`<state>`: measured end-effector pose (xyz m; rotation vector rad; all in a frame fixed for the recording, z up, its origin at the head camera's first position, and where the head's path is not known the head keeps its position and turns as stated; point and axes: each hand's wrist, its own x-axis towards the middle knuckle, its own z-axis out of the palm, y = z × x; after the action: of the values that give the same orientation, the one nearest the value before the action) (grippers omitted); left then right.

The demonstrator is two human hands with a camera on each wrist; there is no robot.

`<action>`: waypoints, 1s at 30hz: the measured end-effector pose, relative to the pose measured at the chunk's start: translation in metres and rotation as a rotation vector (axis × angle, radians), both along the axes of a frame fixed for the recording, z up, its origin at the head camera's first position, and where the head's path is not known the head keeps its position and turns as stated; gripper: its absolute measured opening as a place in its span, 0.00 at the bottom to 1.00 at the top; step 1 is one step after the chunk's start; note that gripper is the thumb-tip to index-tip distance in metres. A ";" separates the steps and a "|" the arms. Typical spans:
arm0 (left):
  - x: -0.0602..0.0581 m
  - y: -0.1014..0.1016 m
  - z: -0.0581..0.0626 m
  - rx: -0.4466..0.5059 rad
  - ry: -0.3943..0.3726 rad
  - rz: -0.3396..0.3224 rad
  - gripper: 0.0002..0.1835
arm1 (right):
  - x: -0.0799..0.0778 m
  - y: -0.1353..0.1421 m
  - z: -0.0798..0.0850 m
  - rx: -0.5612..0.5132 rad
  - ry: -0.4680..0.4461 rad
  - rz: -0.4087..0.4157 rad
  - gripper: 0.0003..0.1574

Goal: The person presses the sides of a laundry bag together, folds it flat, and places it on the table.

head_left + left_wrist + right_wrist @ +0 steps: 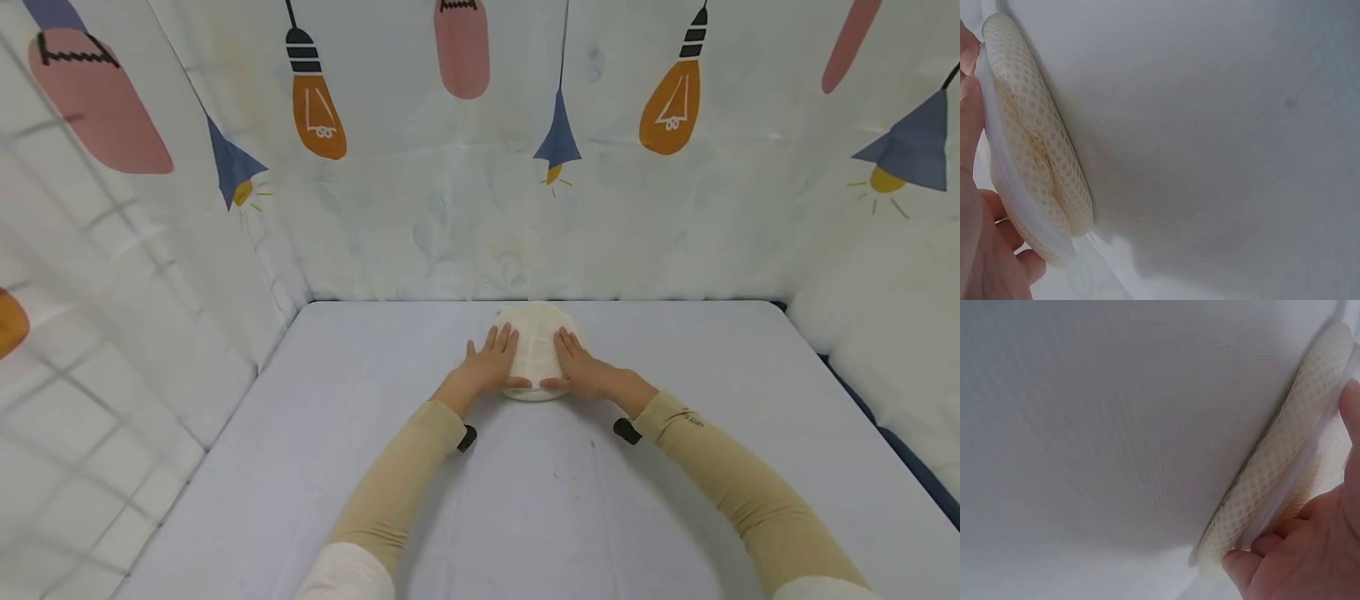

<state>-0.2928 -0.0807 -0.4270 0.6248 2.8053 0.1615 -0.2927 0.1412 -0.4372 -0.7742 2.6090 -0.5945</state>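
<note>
A round cream mesh laundry bag [537, 354] lies near the far edge of the table. Its honeycomb mesh side [1047, 119] and a pale strip along it show in the left wrist view. My left hand [491, 364] rests on the bag's left part, fingers extended forward and thumb toward its near edge. On the right part my right hand [581, 367] lies much the same way, the thumbs pointing at each other. In the right wrist view the right fingers [1244, 565] touch the bag's side [1285, 440]. The bag's far underside is hidden.
The table [525, 500] has a pale cloth and a few small marks in front of the bag. Fabric with printed lamps [558, 133] hangs behind it, and a white curtain [112, 333] stands at the left. Small black devices [627, 431] sit under the wrists.
</note>
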 end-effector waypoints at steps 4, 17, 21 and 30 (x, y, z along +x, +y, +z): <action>0.002 0.002 0.000 -0.016 -0.006 0.017 0.55 | -0.002 -0.002 -0.007 0.013 -0.001 -0.010 0.63; 0.002 0.005 -0.002 -0.022 -0.038 0.047 0.55 | -0.003 -0.004 -0.008 0.046 0.014 -0.011 0.61; 0.003 0.006 0.000 -0.017 -0.052 0.049 0.54 | -0.006 -0.001 -0.013 0.054 0.007 -0.008 0.62; -0.004 -0.001 -0.004 0.023 -0.052 0.025 0.55 | -0.003 -0.002 -0.005 0.057 0.015 -0.007 0.61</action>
<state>-0.2966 -0.0817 -0.4305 0.5828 2.7659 0.2118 -0.2961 0.1394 -0.4417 -0.7549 2.6314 -0.5155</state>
